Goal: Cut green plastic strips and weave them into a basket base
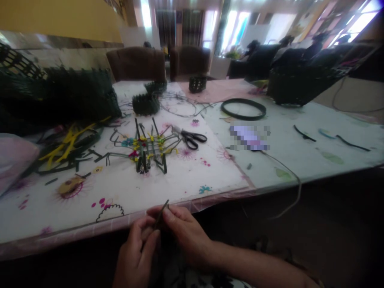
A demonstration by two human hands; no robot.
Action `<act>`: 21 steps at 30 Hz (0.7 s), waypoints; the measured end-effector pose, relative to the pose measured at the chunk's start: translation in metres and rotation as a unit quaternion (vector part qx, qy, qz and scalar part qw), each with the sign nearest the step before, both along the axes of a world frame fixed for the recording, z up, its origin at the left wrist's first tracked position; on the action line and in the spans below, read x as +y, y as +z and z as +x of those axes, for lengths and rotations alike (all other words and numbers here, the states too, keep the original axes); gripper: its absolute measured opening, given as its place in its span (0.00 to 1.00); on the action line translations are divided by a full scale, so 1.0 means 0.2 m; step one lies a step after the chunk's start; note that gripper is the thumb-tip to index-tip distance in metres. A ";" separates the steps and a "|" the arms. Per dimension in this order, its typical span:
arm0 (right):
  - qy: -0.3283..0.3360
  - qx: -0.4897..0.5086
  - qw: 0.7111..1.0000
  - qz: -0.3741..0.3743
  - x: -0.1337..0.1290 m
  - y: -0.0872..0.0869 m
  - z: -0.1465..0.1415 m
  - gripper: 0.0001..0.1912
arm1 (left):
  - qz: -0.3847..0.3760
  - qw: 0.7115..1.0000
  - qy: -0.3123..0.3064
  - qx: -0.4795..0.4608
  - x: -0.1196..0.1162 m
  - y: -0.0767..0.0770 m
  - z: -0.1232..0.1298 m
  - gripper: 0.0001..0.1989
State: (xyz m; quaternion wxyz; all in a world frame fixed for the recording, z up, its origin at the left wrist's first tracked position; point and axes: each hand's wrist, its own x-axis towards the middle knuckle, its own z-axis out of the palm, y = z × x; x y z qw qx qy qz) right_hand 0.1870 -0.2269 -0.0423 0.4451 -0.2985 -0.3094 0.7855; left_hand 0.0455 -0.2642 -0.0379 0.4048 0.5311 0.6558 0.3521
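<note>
My left hand (138,250) and my right hand (186,232) are close together just off the table's near edge. Between their pinched fingers is a thin dark green strip (162,212), its tip pointing up; the rest of it is hidden or lost in the dark. Beyond them on the flowered tablecloth (177,184) lies a woven piece of green strips (150,146) with yellow and red bits, its loose ends sticking out. Black-handled scissors (193,138) rest at the right side of that piece.
Dark green bundles (60,96) and yellow strips (67,146) fill the left. Small woven rings (145,104), a black hoop (243,109), a blurred phone (249,138) with a cable, and a large dark basket (294,86) stand farther back. People sit in the background.
</note>
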 end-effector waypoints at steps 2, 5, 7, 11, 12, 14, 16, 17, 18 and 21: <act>0.005 0.015 1.000 -0.013 0.00 -0.01 0.00 0.21 | 0.006 1.000 -0.021 0.011 0.00 -0.01 0.01 0.22; 0.000 0.056 0.998 -0.003 -0.01 0.00 -0.01 0.19 | 0.041 0.997 -0.057 0.029 0.01 -0.02 0.03 0.20; -0.024 0.058 0.997 0.038 -0.01 0.00 -0.01 0.18 | 0.072 0.994 -0.064 0.045 0.01 -0.03 0.04 0.20; -0.043 0.056 0.995 0.072 -0.01 0.00 -0.01 0.19 | 0.088 0.994 -0.060 0.032 0.03 -0.05 0.04 0.20; -0.039 0.061 0.995 0.063 -0.01 0.00 -0.01 0.19 | 0.086 0.994 -0.059 0.025 0.03 -0.06 0.04 0.21; -0.041 0.076 0.995 0.046 -0.01 0.00 -0.01 0.20 | 0.082 0.995 -0.056 0.025 0.03 -0.07 0.04 0.21; -0.053 0.089 0.994 0.032 -0.01 0.01 -0.01 0.20 | 0.077 0.995 -0.047 0.034 0.02 -0.09 0.03 0.22; -0.058 0.094 0.994 0.027 -0.01 0.01 -0.01 0.20 | 0.071 0.996 -0.038 0.036 0.02 -0.10 0.04 0.22; -0.062 0.101 0.993 0.024 -0.01 0.01 -0.01 0.20 | 0.064 0.997 -0.028 0.031 0.01 -0.10 0.04 0.23; -0.066 0.126 0.990 0.023 0.00 0.02 -0.02 0.20 | 0.047 0.999 -0.015 -0.006 0.01 -0.10 0.07 0.24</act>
